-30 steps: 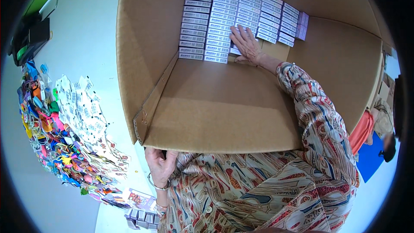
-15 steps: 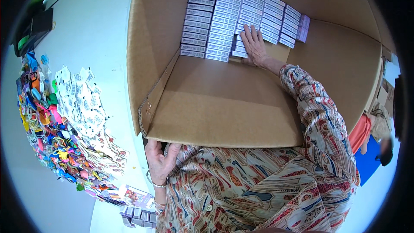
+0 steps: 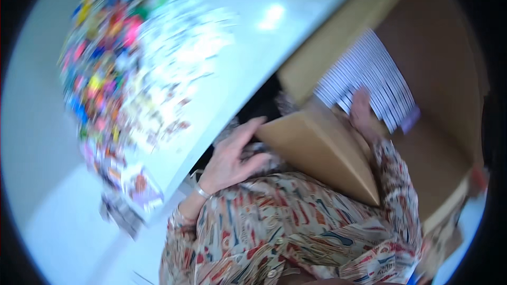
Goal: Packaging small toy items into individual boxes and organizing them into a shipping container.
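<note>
A large brown cardboard box (image 3: 322, 148) stands open in front of me at the right, and the view is smeared by motion. Inside it, thin white-and-purple cartons (image 3: 369, 82) are stacked in several columns. My right hand (image 3: 363, 113) reaches into the box beside the nearest cartons; its fingers look stretched out, though blurred, and I see nothing held. My left hand (image 3: 229, 158), wearing a bracelet, is outside the box with thumb and fingers spread. Its fingertips are near the corner of the box's near wall; whether they touch it I cannot tell.
A white table (image 3: 253, 58) lies to the left of the box. On it are a heap of small colourful items (image 3: 105, 74) and a spread of white paper pieces (image 3: 182, 37). Grey-purple cartons (image 3: 121, 214) and a printed packet (image 3: 141, 186) are near its lower left edge.
My view has swung left and turned, so the box now appears tilted at the right. My left hand has come off the box's near edge and spread. My right hand stays in the box.
</note>
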The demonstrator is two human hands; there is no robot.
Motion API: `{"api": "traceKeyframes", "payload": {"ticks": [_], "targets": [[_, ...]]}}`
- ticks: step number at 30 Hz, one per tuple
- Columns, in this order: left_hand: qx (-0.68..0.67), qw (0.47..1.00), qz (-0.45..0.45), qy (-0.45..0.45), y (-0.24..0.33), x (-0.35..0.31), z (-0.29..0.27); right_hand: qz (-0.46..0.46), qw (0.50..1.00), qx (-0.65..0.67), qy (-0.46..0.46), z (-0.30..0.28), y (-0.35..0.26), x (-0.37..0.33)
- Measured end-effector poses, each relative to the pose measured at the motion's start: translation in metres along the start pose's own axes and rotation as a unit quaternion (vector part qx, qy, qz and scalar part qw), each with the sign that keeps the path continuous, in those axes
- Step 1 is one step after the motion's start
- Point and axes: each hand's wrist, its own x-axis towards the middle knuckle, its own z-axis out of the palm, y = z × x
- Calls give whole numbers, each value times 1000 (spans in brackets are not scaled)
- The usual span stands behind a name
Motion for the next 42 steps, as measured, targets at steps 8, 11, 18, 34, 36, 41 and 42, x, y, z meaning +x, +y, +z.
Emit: {"api": "traceKeyframes", "payload": {"ticks": [8, 11, 18, 34, 36, 41, 42], "targets": [[55, 978, 94, 177, -22, -79, -13, 65, 990, -86, -94, -23, -32, 66], [67, 964, 78, 244, -19, -128, -29, 84, 995, 40, -33, -48, -36, 83], [274, 800, -50, 531, -75, -268, -86, 226, 913, 335, 63, -190, -26, 68], [356, 699, -195, 589, -203, -285, -45, -332, 938, 72, 69, -429, -325, 111], [355, 657, -169, 644, -203, -289, -44, -361, 908, 181, -111, -402, -428, 104], [84, 714, -70, 692, -159, -282, -58, -286, 814, 353, -362, -294, -532, 93], [-97, 694, 12, 713, -150, -272, -59, -290, 814, 352, -361, -284, -541, 96]]}}
